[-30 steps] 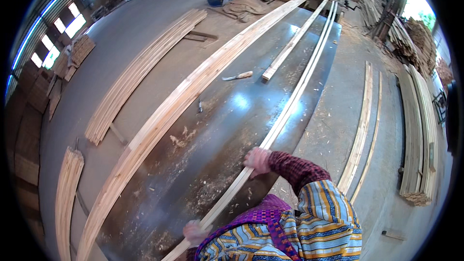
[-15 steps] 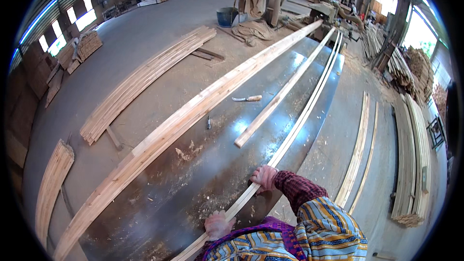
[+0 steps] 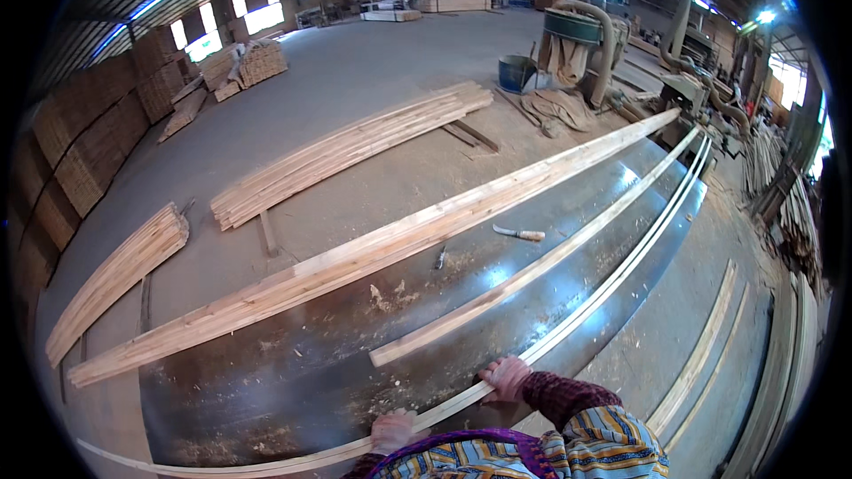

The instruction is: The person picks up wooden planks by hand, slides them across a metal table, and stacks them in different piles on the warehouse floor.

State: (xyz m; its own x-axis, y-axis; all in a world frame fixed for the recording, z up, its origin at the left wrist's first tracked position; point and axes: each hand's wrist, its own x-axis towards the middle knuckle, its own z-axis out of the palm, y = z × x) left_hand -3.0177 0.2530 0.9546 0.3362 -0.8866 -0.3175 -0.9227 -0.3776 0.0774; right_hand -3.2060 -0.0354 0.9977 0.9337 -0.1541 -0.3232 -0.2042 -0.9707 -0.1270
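Observation:
A pair of long, thin wooden strips (image 3: 581,310) runs from the machine at the far right across the metal-topped table (image 3: 293,408) toward me, curving past my body. My right hand (image 3: 506,379) is closed around them near the table's front edge. Closer to my body, my left hand (image 3: 392,431) is closed over the same strips, its fingertips partly hidden. Beyond them lies a single wider wooden strip (image 3: 506,286), untouched. A curved knife with a wooden handle (image 3: 519,233) and a small dark tool (image 3: 440,257) lie on the tabletop.
Long boards (image 3: 382,253) line the table's far side. Stacked boards (image 3: 355,155) and a shorter pile (image 3: 120,279) sit on floor supports. The machine (image 3: 688,89), a blue bucket (image 3: 516,74) and a dust collector (image 3: 572,28) stand far right. More strips (image 3: 697,355) lie right.
My view has swung left, showing more of the left wall. The single strip's near end has slid away from the machine, toward me. Both hands keep hold of the thin strips.

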